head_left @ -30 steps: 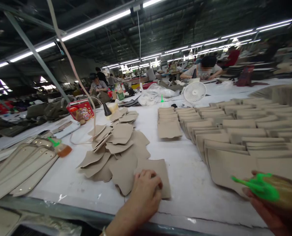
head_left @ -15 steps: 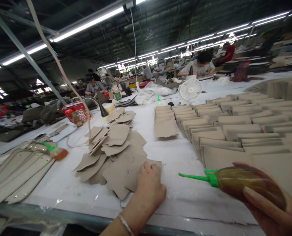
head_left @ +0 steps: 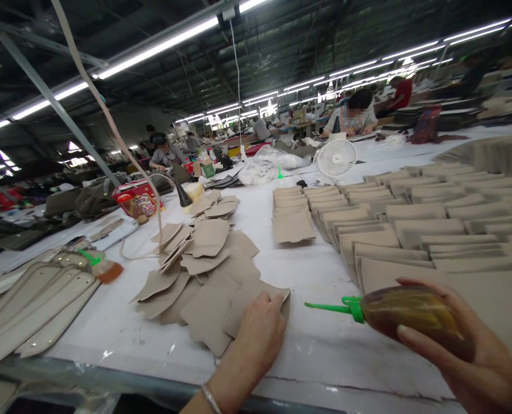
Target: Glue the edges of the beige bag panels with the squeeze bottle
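Observation:
My left hand (head_left: 258, 330) rests on the nearest beige cut piece (head_left: 249, 299) at the front of a loose heap of beige pieces (head_left: 204, 253), fingers curled over its edge, which lifts a little off the table. My right hand (head_left: 466, 356) is wrapped round a brown glue bottle (head_left: 411, 316) with a long green nozzle (head_left: 328, 307) that points left, above the white tabletop (head_left: 320, 345) and just right of that piece.
Rows of overlapping beige pieces (head_left: 432, 230) fill the right side. Long cream straps (head_left: 31, 305) and a second glue bottle (head_left: 103, 267) lie at left. A small white fan (head_left: 337, 160), a red box (head_left: 137, 198) and plastic bags stand farther back. Other people work at distant tables.
My right hand swung the glue bottle up and leftward, nozzle now pointing left over the table. My left hand slid slightly over the near piece and its edge has lifted.

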Tool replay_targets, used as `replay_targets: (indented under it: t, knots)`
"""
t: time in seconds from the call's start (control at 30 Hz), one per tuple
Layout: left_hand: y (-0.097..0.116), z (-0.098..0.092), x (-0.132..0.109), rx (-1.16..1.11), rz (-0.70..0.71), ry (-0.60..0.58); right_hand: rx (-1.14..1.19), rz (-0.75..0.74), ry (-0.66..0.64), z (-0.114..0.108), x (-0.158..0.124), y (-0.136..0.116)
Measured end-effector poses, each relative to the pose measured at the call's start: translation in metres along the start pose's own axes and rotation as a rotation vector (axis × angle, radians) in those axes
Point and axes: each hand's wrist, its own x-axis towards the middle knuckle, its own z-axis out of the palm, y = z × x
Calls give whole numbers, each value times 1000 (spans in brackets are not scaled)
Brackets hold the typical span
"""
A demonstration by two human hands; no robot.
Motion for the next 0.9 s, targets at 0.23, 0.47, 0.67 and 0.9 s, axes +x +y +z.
replay_targets:
  t: [0.23,0.47,0.67,0.9]
  knots:
    - [-1,7,1,-115,70,16,-235,-293,-206,11,9,-2]
    - [-2,3,-2,-108,56,17,-337,-446,-233,30,15,-7]
    - [-5,6,0,-131,66,13,-363,-424,-262,31,14,-8]
    - [-9,4,0,-118,100,-11,-358,-409,-229,30,18,-6]
